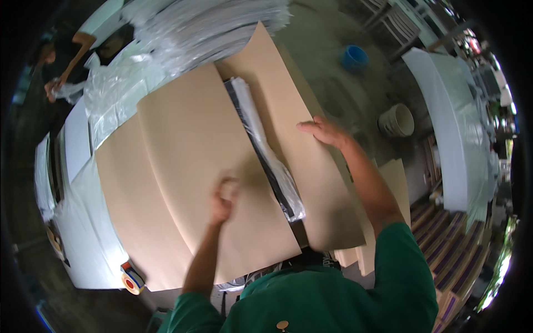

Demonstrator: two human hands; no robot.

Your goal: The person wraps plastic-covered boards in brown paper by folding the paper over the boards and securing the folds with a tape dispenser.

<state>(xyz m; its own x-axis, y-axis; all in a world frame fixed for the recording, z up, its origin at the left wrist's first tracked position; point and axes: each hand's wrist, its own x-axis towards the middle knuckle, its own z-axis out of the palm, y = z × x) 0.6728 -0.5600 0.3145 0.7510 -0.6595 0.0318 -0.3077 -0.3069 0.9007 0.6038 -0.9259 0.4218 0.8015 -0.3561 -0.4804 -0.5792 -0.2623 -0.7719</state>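
Observation:
A large sheet of brown paper or thin card (183, 150) lies before me, its right flap (288, 116) standing up at a slant. Between the sheet's two sides rests a long, narrow bundle (269, 150) in clear plastic, with a black strip along its left side. My right hand (326, 132) grips the outer edge of the right flap, fingers laid over its face. Above the left part of the sheet is my left hand (224, 201), its fingers curled and smeared by motion. Whether it touches the paper cannot be told.
Plastic-covered stacks (205, 33) stand at the back and left. A tape dispenser (132, 279) sits by the sheet's near left corner. On the floor at right are a blue bucket (354, 57) and a pale bucket (396, 120). Another person's arm (75, 61) shows at far left.

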